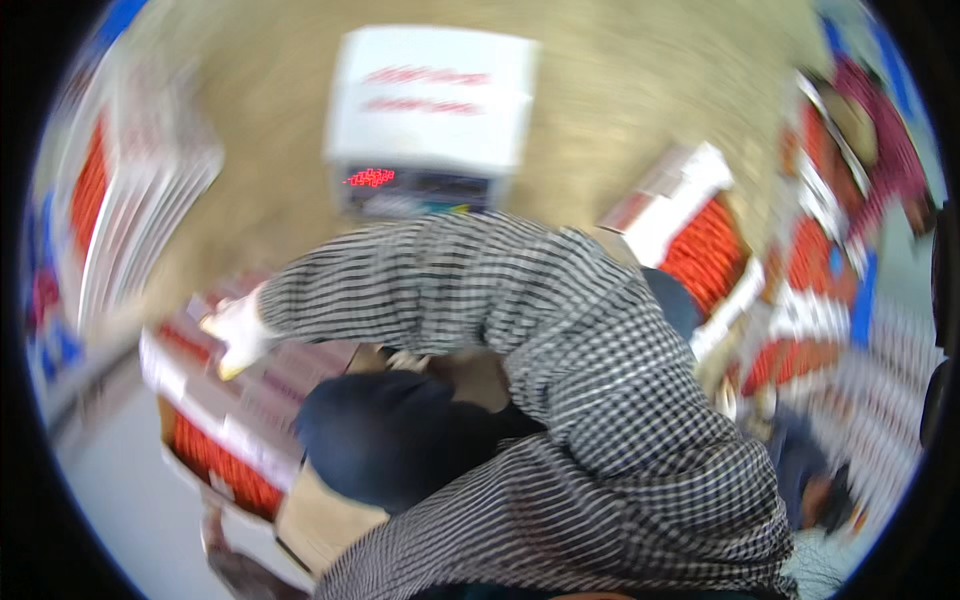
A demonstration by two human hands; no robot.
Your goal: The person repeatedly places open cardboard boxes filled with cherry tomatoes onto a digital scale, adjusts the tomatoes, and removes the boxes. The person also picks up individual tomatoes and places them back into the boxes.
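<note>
My right arm, in a black-and-white checked sleeve, reaches across to the left. At its end my right hand (pixel 244 334) wears a white covering with yellowish fingertips spread apart. It is over or against a white carton (pixel 225 409) that holds many red pieces (pixel 225 457), too blurred to name. A bare hand (pixel 213 529) with a dark sleeve is near this carton's lower side; I cannot tell whether it is my left hand. My dark-clad knee (pixel 405 435) is beside the carton.
A white box (pixel 435 97) rests on a digital scale (pixel 420 191) with a lit red display. Stacked white cartons (pixel 150 172) stand at left. An open carton (pixel 645 232) of red pieces sits right of my arm. A person (pixel 874 142) is near more filled cartons (pixel 814 255).
</note>
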